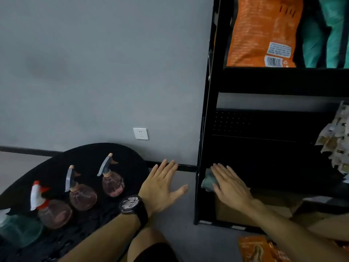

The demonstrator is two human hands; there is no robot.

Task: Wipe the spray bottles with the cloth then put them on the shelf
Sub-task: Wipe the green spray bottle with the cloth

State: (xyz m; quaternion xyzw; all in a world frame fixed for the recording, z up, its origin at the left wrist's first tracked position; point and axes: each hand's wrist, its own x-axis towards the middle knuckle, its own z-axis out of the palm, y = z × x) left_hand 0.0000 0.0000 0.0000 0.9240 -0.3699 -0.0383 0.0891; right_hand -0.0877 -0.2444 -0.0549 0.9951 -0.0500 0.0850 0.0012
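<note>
Round black worktop [122, 154] stands against grey wall [94, 72], carrying four spray bottles [113, 183] upright. Black shelf [283, 154] stands just right, floor gap between. Left hand [162, 188] hovers flat, fingers spread; right hand [230, 186] presses green cloth [207, 180] flat at shelf's left edge.

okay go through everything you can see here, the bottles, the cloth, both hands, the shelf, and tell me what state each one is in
Spray bottles: four upright on the black table, untouched; none on the shelf yet.
Cloth: crumpled on the shelf, under the right hand.
Right hand: fingers straight, resting flat on the cloth.
Left hand: open, fingers spread, holding nothing.
Shelf: dark board mostly bare; orange bag on the level above.
</note>
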